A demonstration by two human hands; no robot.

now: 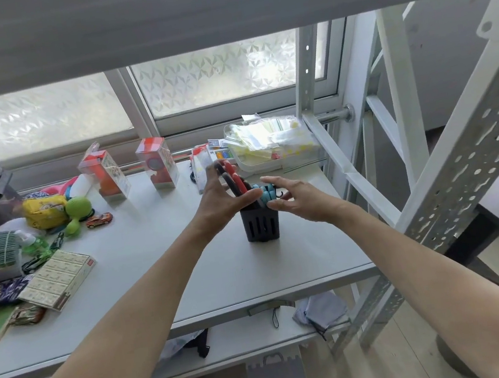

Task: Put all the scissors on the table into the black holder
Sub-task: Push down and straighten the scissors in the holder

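I see the pale grey bench (163, 263) under both arms. Between my hands stands the black slotted plastic holder (260, 224), blue-handled scissors (265, 193) inside. My left hand (223, 201) grips red-and-black-handled scissors (231, 177) above its rim; my right hand (298, 196) is spread open beside it.

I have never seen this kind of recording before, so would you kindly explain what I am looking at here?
This is one picture from a camera worn on a person's head, looking down at their two bare arms; there is no machine. On the grey table stands a black holder with blue-handled scissors already inside. The left hand holds red-and-black scissors at the holder's mouth, partly lowered in. The right hand is open, its fingers at the holder's rim. Toys, boxes and a clear tray of small items lie around the table.
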